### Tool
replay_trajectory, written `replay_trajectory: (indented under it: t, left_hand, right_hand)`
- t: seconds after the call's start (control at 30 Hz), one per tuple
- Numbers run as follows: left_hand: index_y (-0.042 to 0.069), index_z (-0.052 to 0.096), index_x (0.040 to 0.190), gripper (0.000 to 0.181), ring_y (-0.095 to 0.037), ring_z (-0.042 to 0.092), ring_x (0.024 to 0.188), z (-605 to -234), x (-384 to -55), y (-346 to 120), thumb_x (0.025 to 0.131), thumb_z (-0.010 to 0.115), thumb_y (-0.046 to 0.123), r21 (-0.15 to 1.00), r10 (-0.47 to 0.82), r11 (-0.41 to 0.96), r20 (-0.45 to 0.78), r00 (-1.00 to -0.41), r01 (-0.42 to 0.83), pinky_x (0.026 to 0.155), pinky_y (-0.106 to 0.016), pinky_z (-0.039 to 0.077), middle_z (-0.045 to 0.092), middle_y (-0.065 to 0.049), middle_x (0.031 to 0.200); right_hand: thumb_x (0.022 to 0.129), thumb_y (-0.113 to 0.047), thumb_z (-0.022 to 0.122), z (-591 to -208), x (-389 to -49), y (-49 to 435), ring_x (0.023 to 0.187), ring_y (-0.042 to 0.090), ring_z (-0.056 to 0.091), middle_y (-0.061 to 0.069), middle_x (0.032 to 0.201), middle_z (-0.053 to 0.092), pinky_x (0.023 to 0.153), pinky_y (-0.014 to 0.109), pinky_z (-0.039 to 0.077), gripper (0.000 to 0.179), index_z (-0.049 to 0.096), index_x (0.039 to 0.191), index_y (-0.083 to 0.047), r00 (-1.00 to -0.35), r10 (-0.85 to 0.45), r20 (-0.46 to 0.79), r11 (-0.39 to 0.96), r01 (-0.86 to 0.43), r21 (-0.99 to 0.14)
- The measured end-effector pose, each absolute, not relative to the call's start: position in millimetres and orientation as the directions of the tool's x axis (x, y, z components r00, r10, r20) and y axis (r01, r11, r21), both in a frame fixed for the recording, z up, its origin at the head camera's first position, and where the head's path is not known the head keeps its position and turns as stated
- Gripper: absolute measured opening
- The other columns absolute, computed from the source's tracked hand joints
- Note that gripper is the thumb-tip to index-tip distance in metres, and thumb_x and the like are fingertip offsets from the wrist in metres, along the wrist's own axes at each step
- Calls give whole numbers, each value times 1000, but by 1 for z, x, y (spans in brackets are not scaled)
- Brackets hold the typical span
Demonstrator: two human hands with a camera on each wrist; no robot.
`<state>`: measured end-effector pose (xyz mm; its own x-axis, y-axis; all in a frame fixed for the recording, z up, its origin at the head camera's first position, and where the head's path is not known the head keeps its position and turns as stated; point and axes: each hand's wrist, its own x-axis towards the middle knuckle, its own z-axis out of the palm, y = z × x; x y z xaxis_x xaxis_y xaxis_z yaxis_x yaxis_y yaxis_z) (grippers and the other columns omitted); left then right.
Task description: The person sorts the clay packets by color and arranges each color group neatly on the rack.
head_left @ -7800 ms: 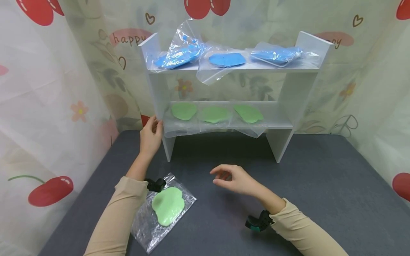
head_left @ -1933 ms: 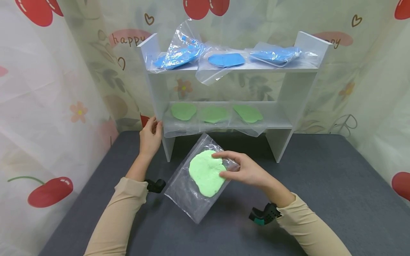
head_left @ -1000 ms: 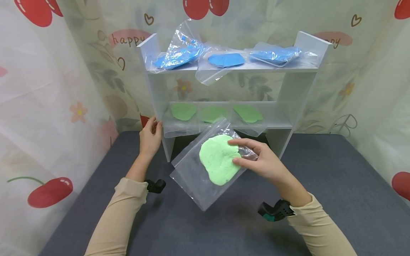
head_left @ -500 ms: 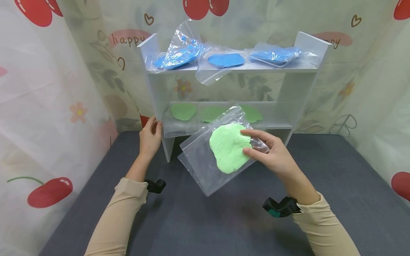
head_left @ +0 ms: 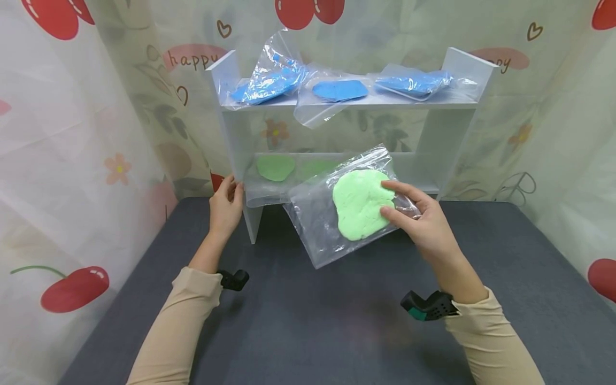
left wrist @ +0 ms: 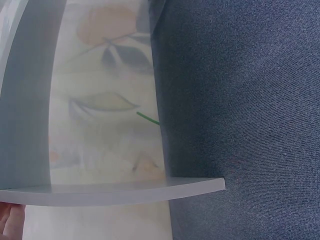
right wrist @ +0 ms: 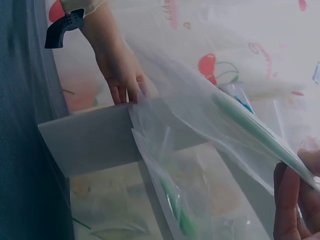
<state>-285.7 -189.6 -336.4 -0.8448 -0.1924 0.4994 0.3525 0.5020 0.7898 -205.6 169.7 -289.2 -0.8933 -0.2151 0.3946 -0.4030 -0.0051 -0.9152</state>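
Observation:
My right hand [head_left: 423, 224] pinches the right edge of a clear zip bag [head_left: 317, 235] between thumb and fingers. Inside the bag lies a flat, light-green, dough-like piece [head_left: 358, 206]. The bag is raised off the table, tilted, in front of the lower shelf. In the right wrist view the held bag [right wrist: 250, 122] appears nearly edge-on. My left hand [head_left: 226, 214] rests against the outer side of the white shelf unit's left panel [head_left: 252, 224], fingers loosely bent. In the left wrist view, its fingers [left wrist: 12, 220] touch beside that panel.
On the lower shelf [head_left: 425, 184], bags with green pieces [head_left: 276, 167] lie side by side, some hidden behind the held bag. Blue pieces in bags [head_left: 339, 90] lie along the top shelf, their plastic overhanging its edge. The unit stands on a dark table [head_left: 327, 321], before a patterned curtain.
The right hand picked the green-filled bag up off the table at the left. It has since carried it up and right toward the lower shelf. The left hand has stayed at the panel.

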Motion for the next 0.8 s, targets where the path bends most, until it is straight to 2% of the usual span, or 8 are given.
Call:
replay_trajectory:
  t: [0.1,0.27,0.5,0.8]
  left_hand:
    - [4,49,133,37,-35,58,116,-336,-286,-190,98,47,15,788,-193,503,503,-842,355,96,-44,49,57,-25,127]
    - [4,49,133,37,-35,58,115,-336,-285,-189,98,47,15,786,-189,502,506,-841,360,96,-44,49,57,-26,127]
    - [4,49,134,38,-35,58,115,-336,-284,-189,98,47,15,784,-184,506,505,-843,359,96,-45,49,56,-26,127]
    - [4,49,133,37,-35,58,115,-336,-284,-189,98,47,15,785,-188,503,508,-841,361,96,-45,49,57,-26,126]
  right_hand:
    - [88,-2,61,-289,-209,172,86,2,59,-2,134,44,69,12,51,41,56,127,-11,-894,-180,409,-60,-406,-912]
    - [88,1,58,-289,-214,177,74,2,60,-2,131,44,67,12,51,41,57,127,-12,-892,-123,434,-131,-419,-898]
    - [88,0,59,-288,-219,182,58,0,47,0,132,38,54,11,41,39,57,126,-11,-905,-41,424,-221,-405,-887]
    - [88,-3,61,-289,-226,188,63,2,52,3,104,49,52,10,44,37,58,124,-10,-919,53,390,-294,-388,-874]
